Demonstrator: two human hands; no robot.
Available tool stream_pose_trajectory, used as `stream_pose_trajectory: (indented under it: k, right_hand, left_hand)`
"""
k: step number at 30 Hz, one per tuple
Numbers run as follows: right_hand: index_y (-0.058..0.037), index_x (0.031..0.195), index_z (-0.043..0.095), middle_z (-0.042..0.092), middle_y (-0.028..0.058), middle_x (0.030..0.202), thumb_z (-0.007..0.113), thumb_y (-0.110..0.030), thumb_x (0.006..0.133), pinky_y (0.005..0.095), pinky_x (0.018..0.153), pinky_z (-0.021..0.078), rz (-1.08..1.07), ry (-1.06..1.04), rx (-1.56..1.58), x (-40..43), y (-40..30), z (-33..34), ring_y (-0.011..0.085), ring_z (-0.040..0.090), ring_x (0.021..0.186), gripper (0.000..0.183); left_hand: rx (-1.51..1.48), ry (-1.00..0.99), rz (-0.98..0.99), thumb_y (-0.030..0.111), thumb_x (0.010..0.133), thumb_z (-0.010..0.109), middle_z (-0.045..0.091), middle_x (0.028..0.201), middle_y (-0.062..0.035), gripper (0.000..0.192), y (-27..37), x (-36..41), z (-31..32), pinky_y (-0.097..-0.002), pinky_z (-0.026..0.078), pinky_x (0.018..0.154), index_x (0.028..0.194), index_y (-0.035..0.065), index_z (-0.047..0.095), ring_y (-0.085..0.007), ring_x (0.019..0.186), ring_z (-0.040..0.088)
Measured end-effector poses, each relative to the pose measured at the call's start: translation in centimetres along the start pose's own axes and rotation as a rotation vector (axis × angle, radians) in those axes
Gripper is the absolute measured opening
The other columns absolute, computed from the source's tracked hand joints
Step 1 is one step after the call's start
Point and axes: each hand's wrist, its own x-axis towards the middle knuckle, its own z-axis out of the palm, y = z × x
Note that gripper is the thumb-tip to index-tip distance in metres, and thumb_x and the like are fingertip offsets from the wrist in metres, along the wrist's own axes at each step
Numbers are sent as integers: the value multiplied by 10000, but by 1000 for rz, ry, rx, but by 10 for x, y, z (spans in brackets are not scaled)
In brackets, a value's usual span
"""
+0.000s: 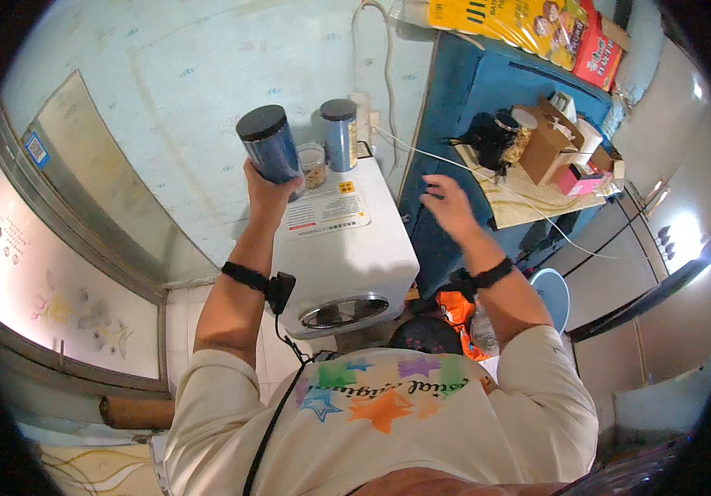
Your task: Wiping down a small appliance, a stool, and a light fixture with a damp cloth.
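Note:
My left hand [271,191] is wrapped around the lower part of a tall bluish jar [270,152] with a black lid. The jar tilts slightly, over the back left corner of a small white front-door appliance [349,260]; whether its base touches the top cannot be told. Just right of it is an uncapped clear tub [312,167] with brown bits inside. A second bluish jar [340,139], also black-lidded, stands upright behind, with yellowish contents along one side. My right hand [448,208] is empty, fingers loosely bent and apart, in the air between the appliance and a blue cabinet [454,87].
A shelf board [519,204] at the right bears a cardboard box [544,142], a black bag [485,139] and a pink box [578,180]. A white cable [473,168] crosses before it. Yellow packs [504,25] lie on the cabinet. Below stands a light-blue basin [553,297]. Left is a glass door [70,285].

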Motion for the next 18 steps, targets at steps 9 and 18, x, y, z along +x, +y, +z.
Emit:
stream_pose_trajectory:
  k: [9, 18]
  right_hand:
    - [-47, 1029, 648, 640, 79, 938, 658, -61, 834, 301, 765, 482, 140, 96, -61, -28, 37, -68, 179, 613, 864, 196]
    - [-30, 1003, 658, 648, 71, 898, 641, -56, 845, 282, 759, 479, 252, 142, -30, -61, 58, -103, 167, 607, 829, 161]
  left_hand:
    - [167, 140, 6, 72, 532, 864, 552, 1191, -142, 970, -100, 83, 8, -391, 475, 925, 1340, 46, 328, -299, 1099, 561]
    - [30, -214, 84, 100, 620, 843, 431, 1355, -161, 1118, -146, 90, 48, -392, 369, 1055, 1469, 60, 116, -288, 1253, 426]
